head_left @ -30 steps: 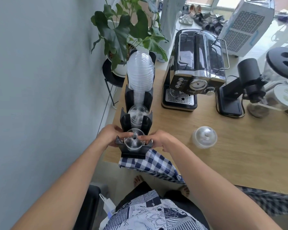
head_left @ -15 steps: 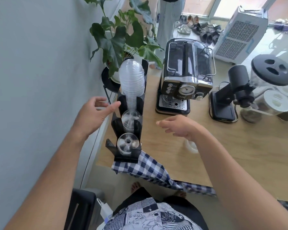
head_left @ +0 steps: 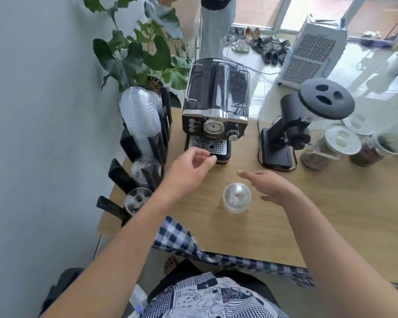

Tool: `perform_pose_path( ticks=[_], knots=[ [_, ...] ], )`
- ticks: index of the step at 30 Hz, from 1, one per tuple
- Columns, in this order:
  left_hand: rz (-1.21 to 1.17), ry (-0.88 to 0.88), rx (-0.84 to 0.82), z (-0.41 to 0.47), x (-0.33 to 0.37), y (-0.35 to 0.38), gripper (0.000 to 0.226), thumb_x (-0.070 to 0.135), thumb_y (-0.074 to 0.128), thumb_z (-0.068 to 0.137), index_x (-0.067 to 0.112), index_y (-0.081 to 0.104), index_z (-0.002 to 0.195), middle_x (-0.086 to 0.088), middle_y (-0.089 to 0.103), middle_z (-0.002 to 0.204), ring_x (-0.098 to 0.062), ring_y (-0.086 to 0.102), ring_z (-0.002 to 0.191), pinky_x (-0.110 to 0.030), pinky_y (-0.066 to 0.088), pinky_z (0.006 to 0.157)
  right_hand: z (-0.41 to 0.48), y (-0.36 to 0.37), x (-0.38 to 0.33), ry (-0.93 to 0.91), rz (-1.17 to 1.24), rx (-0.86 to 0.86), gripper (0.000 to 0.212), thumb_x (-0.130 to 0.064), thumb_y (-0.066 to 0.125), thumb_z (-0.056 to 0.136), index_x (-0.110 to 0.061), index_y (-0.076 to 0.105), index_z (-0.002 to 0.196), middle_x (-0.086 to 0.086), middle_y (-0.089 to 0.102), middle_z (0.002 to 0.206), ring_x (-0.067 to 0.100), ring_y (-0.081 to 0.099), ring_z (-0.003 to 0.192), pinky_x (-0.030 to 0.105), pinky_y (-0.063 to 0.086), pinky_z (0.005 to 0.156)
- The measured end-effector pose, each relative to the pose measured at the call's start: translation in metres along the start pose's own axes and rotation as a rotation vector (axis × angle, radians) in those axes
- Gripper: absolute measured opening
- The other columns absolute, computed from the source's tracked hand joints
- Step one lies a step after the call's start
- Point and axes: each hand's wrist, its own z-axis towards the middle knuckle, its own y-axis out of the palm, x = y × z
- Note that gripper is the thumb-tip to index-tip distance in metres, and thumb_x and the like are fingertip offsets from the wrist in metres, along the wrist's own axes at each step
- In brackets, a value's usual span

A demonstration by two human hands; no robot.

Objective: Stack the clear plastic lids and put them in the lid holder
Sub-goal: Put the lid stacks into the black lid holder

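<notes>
A: Clear plastic item, one: domed lid (head_left: 236, 198), loose on the table (head_left: 331, 203), between both hands.

B: Holder?

A: Black lid holder (head_left: 129, 143) at the table's left edge, lids already standing in its slots, well left of the loose lid.

B: Hands?

A: Right hand (head_left: 271, 187): fingers spread, empty, just right of the lid and nearer to it. Left hand (head_left: 189, 171): loosely curled, holding nothing, up and left of the lid, toward the espresso machine (head_left: 216, 111).

B: Likely grip?

A: Right hand, moving left and slightly down onto the dome.
</notes>
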Motion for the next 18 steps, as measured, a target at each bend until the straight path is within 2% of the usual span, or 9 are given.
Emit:
perform_pose_path(
  ticks=[4, 6, 7, 10, 13, 14, 16, 18],
  knots=[
    [-0.023, -0.278, -0.246, 0.021, -0.02, 0.072, 0.085, 0.081, 0.058, 0.099, 0.023, 0.052, 0.161, 0.003, 0.062, 0.158, -0.02, 0.065, 0.135, -0.045, 0.056, 0.115, 0.015, -0.007, 0.031, 0.107, 0.044, -0.065, 0.109, -0.082, 0.081, 0.08, -0.013, 0.055, 0.16, 0.014, 0.055, 0.162, 0.032, 0.058, 0.141, 0.053, 0.057, 0.108],
    [-0.056, -0.387, -0.316, 0.028, -0.037, 0.1, 0.095, 0.084, 0.055, 0.099, 0.016, 0.046, 0.164, -0.003, 0.058, 0.161, -0.024, 0.064, 0.135, -0.049, 0.055, 0.116, 0.021, -0.004, 0.044, 0.129, 0.062, -0.109, 0.113, -0.082, 0.082, 0.078, -0.011, 0.053, 0.162, 0.014, 0.054, 0.164, 0.032, 0.058, 0.141, 0.05, 0.058, 0.102],
    [-0.078, -0.433, -0.32, 0.033, -0.047, 0.115, 0.095, 0.083, 0.055, 0.099, 0.013, 0.045, 0.164, -0.006, 0.058, 0.161, -0.025, 0.062, 0.134, -0.049, 0.055, 0.116, 0.025, -0.002, 0.051, 0.134, 0.069, -0.13, 0.113, -0.082, 0.082, 0.079, -0.012, 0.052, 0.162, 0.013, 0.053, 0.165, 0.031, 0.058, 0.142, 0.049, 0.057, 0.101],
    [-0.14, -0.521, -0.268, 0.044, -0.067, 0.152, 0.097, 0.082, 0.056, 0.098, 0.008, 0.045, 0.161, -0.01, 0.061, 0.157, -0.029, 0.063, 0.135, -0.044, 0.056, 0.112, 0.034, 0.004, 0.067, 0.116, 0.098, -0.175, 0.112, -0.083, 0.082, 0.078, -0.012, 0.056, 0.16, 0.009, 0.055, 0.165, 0.029, 0.055, 0.146, 0.051, 0.055, 0.114],
    [-0.149, -0.528, -0.192, 0.051, -0.072, 0.177, 0.085, 0.076, 0.055, 0.102, 0.008, 0.051, 0.153, -0.013, 0.069, 0.144, -0.033, 0.07, 0.125, -0.036, 0.053, 0.088, 0.038, 0.01, 0.074, 0.106, 0.117, -0.185, 0.112, -0.084, 0.081, 0.078, -0.009, 0.059, 0.158, 0.005, 0.06, 0.161, 0.027, 0.054, 0.148, 0.05, 0.051, 0.118],
    [-0.154, -0.528, -0.158, 0.053, -0.072, 0.182, 0.08, 0.073, 0.057, 0.104, 0.007, 0.053, 0.15, -0.013, 0.07, 0.142, -0.033, 0.07, 0.12, -0.035, 0.051, 0.085, 0.038, 0.012, 0.075, 0.105, 0.114, -0.179, 0.111, -0.085, 0.08, 0.078, -0.009, 0.06, 0.156, 0.004, 0.062, 0.156, 0.027, 0.055, 0.147, 0.05, 0.052, 0.118],
    [-0.187, -0.549, -0.101, 0.056, -0.074, 0.186, 0.083, 0.074, 0.062, 0.099, 0.009, 0.054, 0.15, -0.011, 0.07, 0.14, -0.029, 0.068, 0.115, -0.036, 0.056, 0.093, 0.039, 0.012, 0.076, 0.1, 0.106, -0.158, 0.107, -0.088, 0.077, 0.077, -0.011, 0.066, 0.151, 0.001, 0.068, 0.139, 0.025, 0.059, 0.137, 0.047, 0.053, 0.113],
    [-0.268, -0.584, -0.079, 0.058, -0.077, 0.184, 0.108, 0.087, 0.067, 0.077, 0.014, 0.051, 0.154, -0.007, 0.067, 0.143, -0.027, 0.067, 0.121, -0.044, 0.061, 0.105, 0.039, 0.012, 0.078, 0.101, 0.126, -0.159, 0.101, -0.089, 0.077, 0.077, -0.015, 0.07, 0.146, -0.005, 0.07, 0.123, 0.022, 0.06, 0.127, 0.044, 0.053, 0.11]
  ],
)
